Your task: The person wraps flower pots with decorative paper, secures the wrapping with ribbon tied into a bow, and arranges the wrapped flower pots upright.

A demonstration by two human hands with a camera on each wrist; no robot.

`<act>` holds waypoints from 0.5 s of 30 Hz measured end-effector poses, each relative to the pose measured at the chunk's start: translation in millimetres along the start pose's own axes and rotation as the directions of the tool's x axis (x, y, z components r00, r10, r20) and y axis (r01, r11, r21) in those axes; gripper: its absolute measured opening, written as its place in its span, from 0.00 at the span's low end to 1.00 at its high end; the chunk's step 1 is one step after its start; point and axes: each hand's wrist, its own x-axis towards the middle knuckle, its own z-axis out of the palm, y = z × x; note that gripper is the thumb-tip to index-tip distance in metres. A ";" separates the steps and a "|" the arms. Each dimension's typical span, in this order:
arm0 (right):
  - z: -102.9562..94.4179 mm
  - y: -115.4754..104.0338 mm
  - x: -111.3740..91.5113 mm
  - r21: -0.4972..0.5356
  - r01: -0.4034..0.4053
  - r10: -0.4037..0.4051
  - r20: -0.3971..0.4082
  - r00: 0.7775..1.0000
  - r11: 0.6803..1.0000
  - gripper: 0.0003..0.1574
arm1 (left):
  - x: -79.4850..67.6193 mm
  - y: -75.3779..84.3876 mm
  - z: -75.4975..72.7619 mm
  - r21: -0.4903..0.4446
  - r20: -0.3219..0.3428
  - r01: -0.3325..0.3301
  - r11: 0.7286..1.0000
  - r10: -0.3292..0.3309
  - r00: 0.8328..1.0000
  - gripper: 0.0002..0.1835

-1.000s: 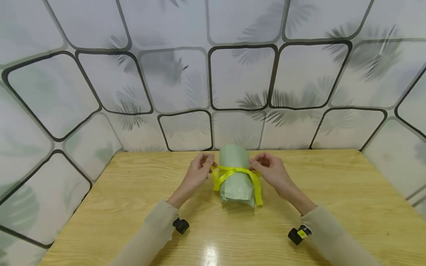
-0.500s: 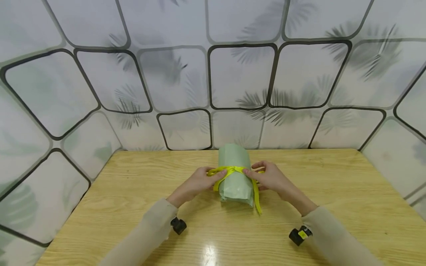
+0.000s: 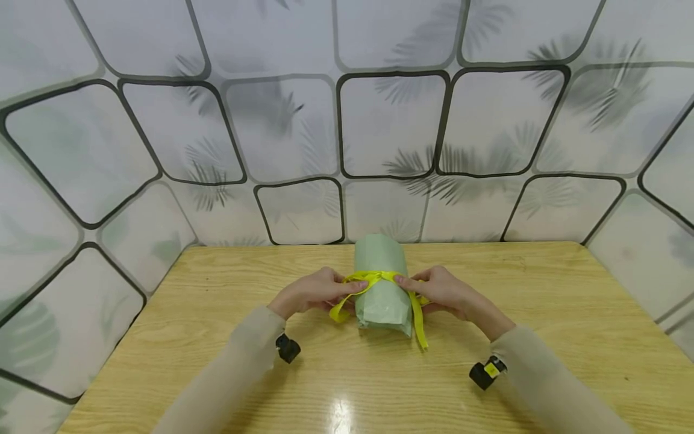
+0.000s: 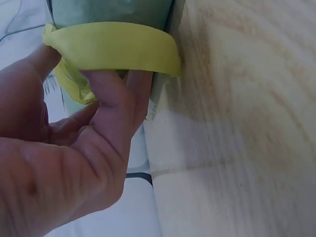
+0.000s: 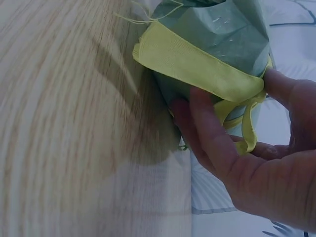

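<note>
A pale green wrapped bundle (image 3: 384, 308) lies on the table, tied round its middle with a yellow ribbon (image 3: 386, 275) in a bow. From its left side my left hand (image 3: 316, 289) holds the ribbon, thumb on top near the knot. In the left wrist view a wide ribbon strip (image 4: 116, 47) passes over the fingers. Opposite, my right hand (image 3: 447, 292) holds the ribbon with its thumb beside the knot. A ribbon tail (image 5: 192, 61) with a frayed end crosses the bundle's side in the right wrist view, and a loop hangs between thumb and fingers.
The wooden table (image 3: 217, 313) runs back to a patterned curtain (image 3: 390, 132) with leaf prints and dark outlines. The bundle's far end lies close to the table's back edge. A small black camera (image 3: 287, 348) is worn at each wrist.
Both hands have come from the ribbon's outer ends in toward the knot, thumbs now on top. The left ribbon tail has swung outward to the left. The bundle stays in place.
</note>
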 end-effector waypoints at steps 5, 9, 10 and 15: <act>-1.2 1.4 1.4 0.003 0.010 -0.010 0.012 1.000 1.000 0.49 | 0.4 2.2 -3.9 0.104 0.021 0.001 0.995 -0.003 1.000 0.30; -2.2 3.2 2.4 -0.005 0.018 -0.018 0.005 1.000 1.000 0.48 | -0.5 5.7 -6.3 0.155 0.076 -0.035 0.987 0.024 0.997 0.34; -2.4 3.7 2.7 -0.006 0.019 -0.019 0.003 1.000 1.000 0.48 | -1.1 6.8 -6.8 0.163 0.086 -0.035 0.986 0.022 0.996 0.34; -2.7 5.9 3.7 0.001 0.017 -0.017 -0.004 1.000 1.000 0.48 | -1.4 7.2 -10.2 0.159 0.115 -0.032 0.987 0.014 0.993 0.30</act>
